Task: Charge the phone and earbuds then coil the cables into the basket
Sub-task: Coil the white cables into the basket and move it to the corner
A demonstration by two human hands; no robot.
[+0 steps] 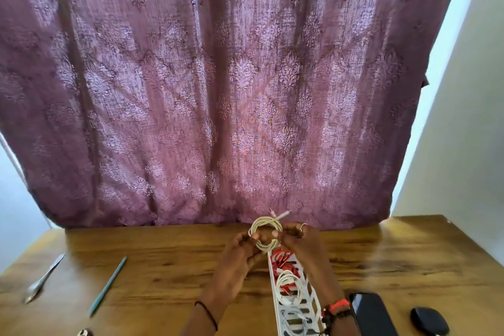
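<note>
A cream cable (266,234) is wound into a small round coil, its plug end sticking up at the top. My left hand (241,256) pinches the coil's left side and my right hand (302,243) pinches its right side, above the far end of a white slotted basket (313,305). In the basket lie a red cable (283,260) and white coiled cables (289,285). A black phone (372,314) lies flat right of the basket. The black earbuds case (429,320) sits further right.
On the wooden table (163,267) lie a metal spoon (41,282) at the left and a teal pen (107,286) beside it. A purple patterned curtain (218,90) hangs behind the table's far edge. A small metal object (85,332) shows at the bottom edge.
</note>
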